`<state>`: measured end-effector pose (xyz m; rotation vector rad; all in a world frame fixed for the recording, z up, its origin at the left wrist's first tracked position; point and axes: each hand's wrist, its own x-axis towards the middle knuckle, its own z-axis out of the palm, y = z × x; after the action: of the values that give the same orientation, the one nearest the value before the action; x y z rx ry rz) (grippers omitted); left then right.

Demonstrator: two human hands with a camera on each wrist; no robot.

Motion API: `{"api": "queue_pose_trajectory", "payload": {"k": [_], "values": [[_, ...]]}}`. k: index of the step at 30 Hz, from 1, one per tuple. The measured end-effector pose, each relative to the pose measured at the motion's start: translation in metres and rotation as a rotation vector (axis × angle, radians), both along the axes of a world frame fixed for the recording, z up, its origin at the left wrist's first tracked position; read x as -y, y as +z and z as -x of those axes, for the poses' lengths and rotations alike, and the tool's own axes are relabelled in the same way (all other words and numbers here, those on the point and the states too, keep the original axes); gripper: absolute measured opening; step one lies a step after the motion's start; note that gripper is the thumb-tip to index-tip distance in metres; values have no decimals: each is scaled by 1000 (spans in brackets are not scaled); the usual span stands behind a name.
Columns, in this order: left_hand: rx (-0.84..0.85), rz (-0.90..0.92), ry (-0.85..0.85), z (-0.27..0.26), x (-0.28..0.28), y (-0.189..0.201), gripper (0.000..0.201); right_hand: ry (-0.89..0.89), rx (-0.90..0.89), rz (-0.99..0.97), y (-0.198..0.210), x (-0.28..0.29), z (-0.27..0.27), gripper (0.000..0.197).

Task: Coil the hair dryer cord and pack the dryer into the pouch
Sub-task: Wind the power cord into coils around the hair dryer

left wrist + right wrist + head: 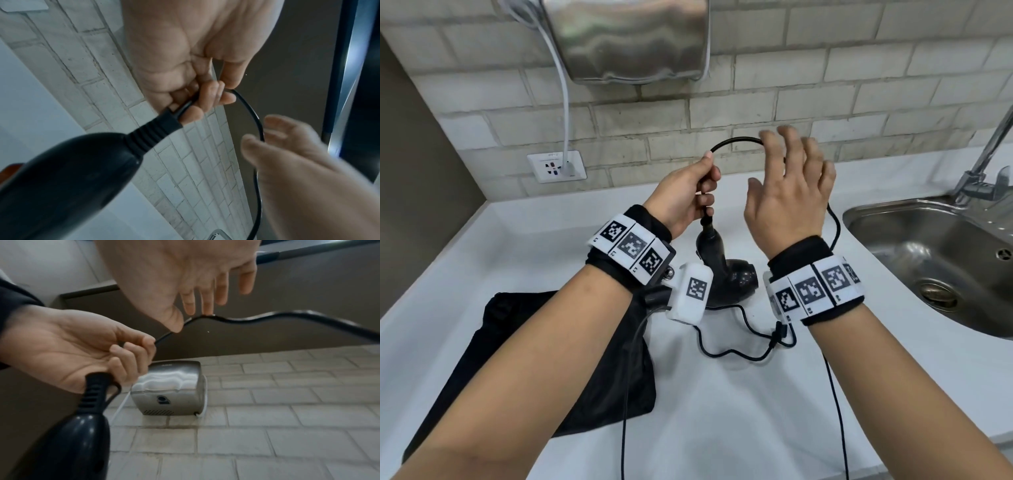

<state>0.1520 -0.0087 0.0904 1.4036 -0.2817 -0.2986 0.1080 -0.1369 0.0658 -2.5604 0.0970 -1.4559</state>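
Your left hand (681, 197) grips the thin black cord (736, 140); your right hand (787, 192), fingers spread, touches it and hides its run. The black fabric pouch (544, 359) at lower left lies partly under your forearm.

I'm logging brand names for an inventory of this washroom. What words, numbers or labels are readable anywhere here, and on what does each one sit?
No text reads clearly.
Steel wall-mounted hand dryer: a small brand mark near its top edge, too blurred to read.
White wall socket plate: tiny print along its top, too small to read.
White wrist bands: square black-and-white marker patterns with tiny corner characters, not legible.
Black hair dryer and black fabric pouch: no visible lettering.
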Motion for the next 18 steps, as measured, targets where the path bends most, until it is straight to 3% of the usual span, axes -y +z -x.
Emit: {"api": "queue_pose_trajectory", "payload": {"k": [3,6,11,18], "values": [[-53,62,-7,-3,0,-2,40,71,-268,-107,-4,8,-4,39],[-111,181,-18,-7,-3,-1,36,187,-387,-121,-16,9,-5,20],[-147,316,16,-11,0,-4,31,273,-680,-144,-39,-1,-4,18],[-128,375,17,-9,4,-16,33,283,-824,-90,-49,-20,4,18]]}}
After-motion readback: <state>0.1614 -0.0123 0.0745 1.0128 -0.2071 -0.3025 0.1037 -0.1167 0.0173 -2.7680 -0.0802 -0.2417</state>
